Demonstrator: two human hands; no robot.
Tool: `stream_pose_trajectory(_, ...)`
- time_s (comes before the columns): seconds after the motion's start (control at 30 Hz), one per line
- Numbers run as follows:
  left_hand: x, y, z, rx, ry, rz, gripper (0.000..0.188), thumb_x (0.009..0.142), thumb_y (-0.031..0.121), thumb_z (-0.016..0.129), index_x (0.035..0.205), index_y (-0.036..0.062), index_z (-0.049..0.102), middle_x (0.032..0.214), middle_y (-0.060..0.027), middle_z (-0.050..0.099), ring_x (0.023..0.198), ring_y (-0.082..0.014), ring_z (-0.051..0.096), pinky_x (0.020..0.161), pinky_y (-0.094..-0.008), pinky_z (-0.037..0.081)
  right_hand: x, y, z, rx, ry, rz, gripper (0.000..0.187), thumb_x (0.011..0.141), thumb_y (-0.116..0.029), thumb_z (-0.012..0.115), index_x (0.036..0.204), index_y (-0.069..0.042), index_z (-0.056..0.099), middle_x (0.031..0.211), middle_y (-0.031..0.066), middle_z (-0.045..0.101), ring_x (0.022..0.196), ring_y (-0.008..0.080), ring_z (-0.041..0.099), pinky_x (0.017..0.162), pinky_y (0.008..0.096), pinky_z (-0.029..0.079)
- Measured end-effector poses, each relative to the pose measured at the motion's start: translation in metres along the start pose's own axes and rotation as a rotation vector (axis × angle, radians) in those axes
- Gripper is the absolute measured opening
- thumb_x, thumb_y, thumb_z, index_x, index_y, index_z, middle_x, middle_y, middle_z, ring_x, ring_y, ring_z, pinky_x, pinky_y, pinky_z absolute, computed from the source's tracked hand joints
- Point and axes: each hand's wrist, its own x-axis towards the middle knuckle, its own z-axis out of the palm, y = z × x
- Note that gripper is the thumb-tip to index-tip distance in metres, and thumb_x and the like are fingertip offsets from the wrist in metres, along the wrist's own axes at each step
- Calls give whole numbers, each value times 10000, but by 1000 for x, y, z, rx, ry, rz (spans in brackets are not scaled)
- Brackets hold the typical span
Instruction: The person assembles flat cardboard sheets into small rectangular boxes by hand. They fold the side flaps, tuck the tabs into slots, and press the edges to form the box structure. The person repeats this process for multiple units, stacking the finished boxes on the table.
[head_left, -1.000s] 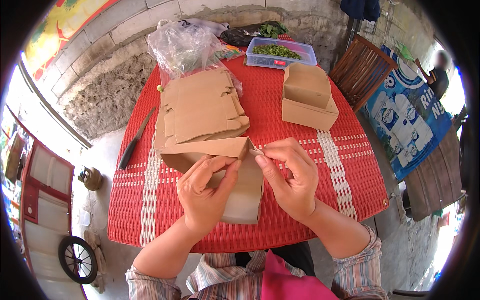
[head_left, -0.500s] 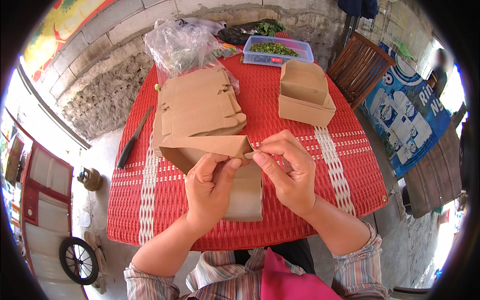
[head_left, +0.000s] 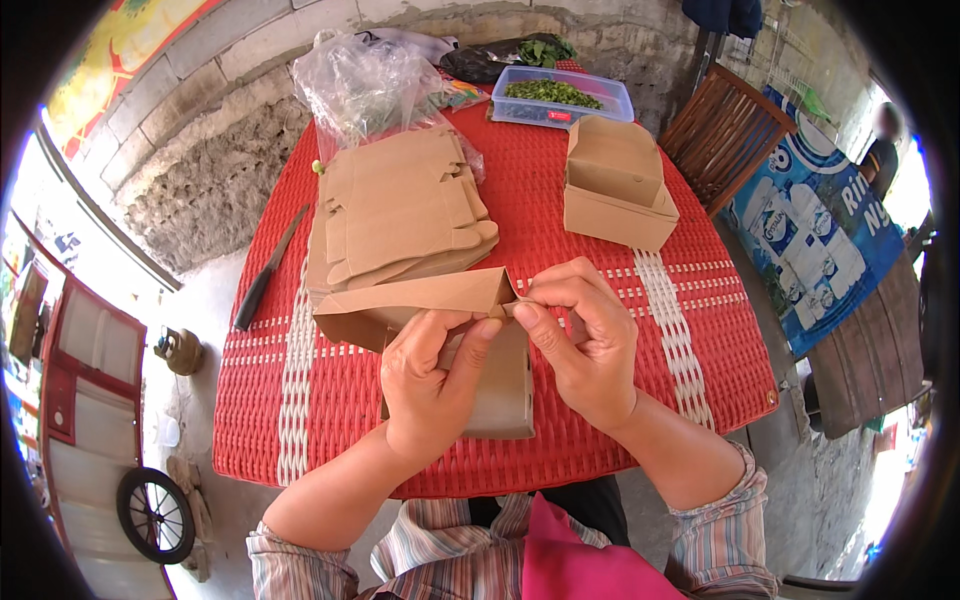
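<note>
A partly folded brown cardboard box (head_left: 420,292) stands at the near middle of the table, its long wall upright. My left hand (head_left: 435,375) pinches the box near its right corner, thumb and forefinger closed on the board. From the right, my right hand (head_left: 585,345) grips a small flap at that same corner between thumb and fingers. Another panel of the box (head_left: 505,390) lies below, partly hidden by my left hand. Just beyond is a stack of flat, cut cardboard box blanks (head_left: 395,210).
A finished box with raised lid (head_left: 620,195) sits at the right. Behind it stands a clear tub (head_left: 565,95) of chopped greens. A knife (head_left: 268,275) lies on the left of the red woven table (head_left: 530,220). Plastic bags (head_left: 365,85) are at the back; a wooden chair (head_left: 725,135) stands right.
Both hands stay at the box corner, with only slight shifts of the fingers on the flap. The view has moved a little.
</note>
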Motion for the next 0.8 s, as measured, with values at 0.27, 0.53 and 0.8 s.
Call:
stream_pose_trajectory(0.27,-2,-10,6,-823,18,-230,133,889,23,697,1011,-21,671,918,-31,706,830,-59,614,744,-211,495,0,-8,-2,-12,-61,70,79,838,-24,711,889,5,657,888,92,635,772,183,606,676,280,483)
stream_pose_trajectory(0.53,-7,-11,0,-722,-46,-187,190,882,21,705,1061,-29,667,951,-37,703,880,-65,617,778,-214,497,-2,-14,-6,-38,-62,-37,83,832,-23,717,885,-1,659,896,115,635,775,200,609,674,290,486)
stream_pose_trajectory(0.8,-8,-4,4,-607,12,-128,141,875,1,704,1014,-17,690,914,-20,695,820,-56,599,732,-219,491,-7,-14,-5,-49,-47,-28,113,816,-20,734,904,-2,666,902,109,632,770,195,608,653,291,487)
